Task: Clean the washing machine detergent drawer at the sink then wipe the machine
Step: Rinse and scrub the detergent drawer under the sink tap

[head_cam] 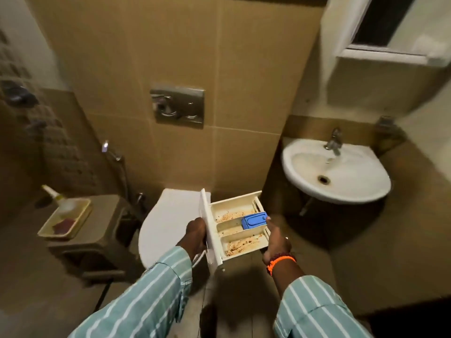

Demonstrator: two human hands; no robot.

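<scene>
I carry a white detergent drawer [234, 230] in front of me, above the floor. It has three compartments with brown powder residue and a blue insert [253, 220] in the middle one. My left hand [196, 234] grips the drawer's front panel at its left end. My right hand [277, 242] holds the drawer's back end, fingers curled under it. The white sink [305, 164] with a chrome tap [334, 141] hangs on the wall to the right, beyond the drawer; water runs from the tap.
A white toilet with its lid down [166, 220] stands just left of the drawer. A brown stool [102, 230] at the left bears a tray [80, 222] with a spray bottle and a dark cloth. A flush plate [177, 106] is on the tiled wall.
</scene>
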